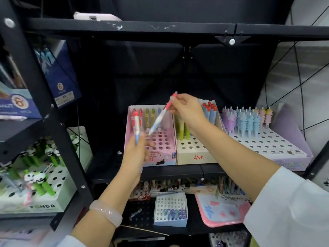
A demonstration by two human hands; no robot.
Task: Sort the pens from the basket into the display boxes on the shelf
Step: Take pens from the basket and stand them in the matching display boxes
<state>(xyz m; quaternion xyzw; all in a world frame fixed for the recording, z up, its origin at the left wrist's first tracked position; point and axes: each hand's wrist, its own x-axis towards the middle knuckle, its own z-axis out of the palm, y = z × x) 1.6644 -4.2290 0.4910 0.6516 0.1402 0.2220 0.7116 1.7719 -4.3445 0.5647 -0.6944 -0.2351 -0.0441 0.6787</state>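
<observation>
Lower shelf: below the pink display box (151, 139) I see a small white holed box (170, 211) and a pink tray (222, 213) on dark perforated board.
Shelf board: my landmark pink display box stands on a black metal shelf (210, 171); a cream box (195, 150) touches its right side, and a lilac box (277, 147) of pastel pens sits further right.
Left of it: past a black upright, a white panda box (41, 189) with green pens.
Left hand: my left hand (135, 154), at the pink box's front left corner, grips a white and blue pen (136, 129) upright.
Right hand: my right hand (187, 108), above the pink box's back right corner, pinches a red-topped pen (161, 116) near its top; its tip slants down over the box's holes.
Behind: a dark backdrop.
</observation>
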